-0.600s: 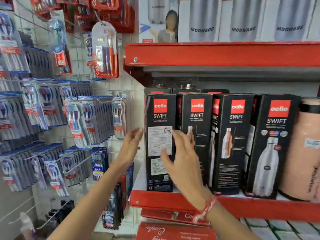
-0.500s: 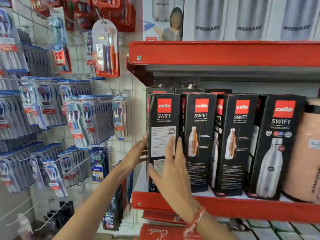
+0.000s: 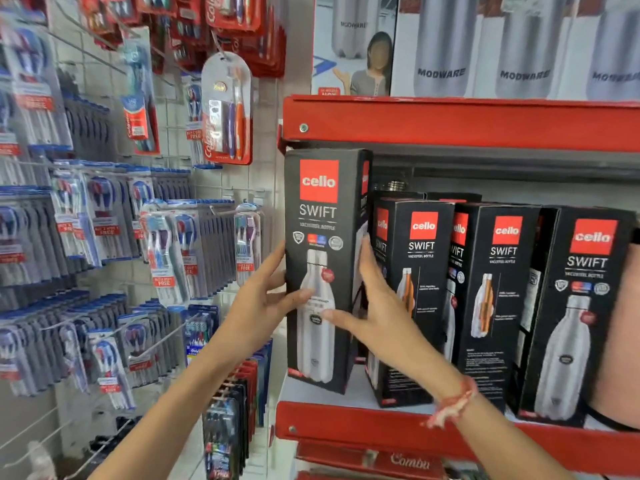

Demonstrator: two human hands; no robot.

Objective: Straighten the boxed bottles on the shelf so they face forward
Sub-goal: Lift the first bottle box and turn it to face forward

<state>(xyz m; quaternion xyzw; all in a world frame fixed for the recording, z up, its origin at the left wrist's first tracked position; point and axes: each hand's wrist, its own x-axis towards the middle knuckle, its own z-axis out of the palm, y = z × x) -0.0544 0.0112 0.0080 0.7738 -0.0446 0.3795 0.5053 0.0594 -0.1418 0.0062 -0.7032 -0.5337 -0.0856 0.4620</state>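
Both arms reach up and forward from the bottom of the view toward the left end of a red shelf (image 3: 450,434). The left hand (image 3: 258,301) is pressed against the left side of a black box (image 3: 323,271), fingers spread along that edge, thumb lying across the front face over the printed bottle. The right hand (image 3: 375,310) meets the box from the other side: its fingers run up the right edge, pointing upward, and its thumb crosses the lower front face. So both hands grasp the box between them, one on each side. A red thread band (image 3: 453,403) circles the right wrist. The box stands upright, raised so that its top sits higher than its neighbours and nearly reaches the upper shelf (image 3: 450,124). Its front face, with the red logo and the white bottle picture, is turned toward the camera. Whether its base touches the shelf cannot be told. Just to its right stands a row of like boxes (image 3: 502,306), angled so that their side panels show. To the left, toothbrush packs (image 3: 187,247) hang on a wire grid.
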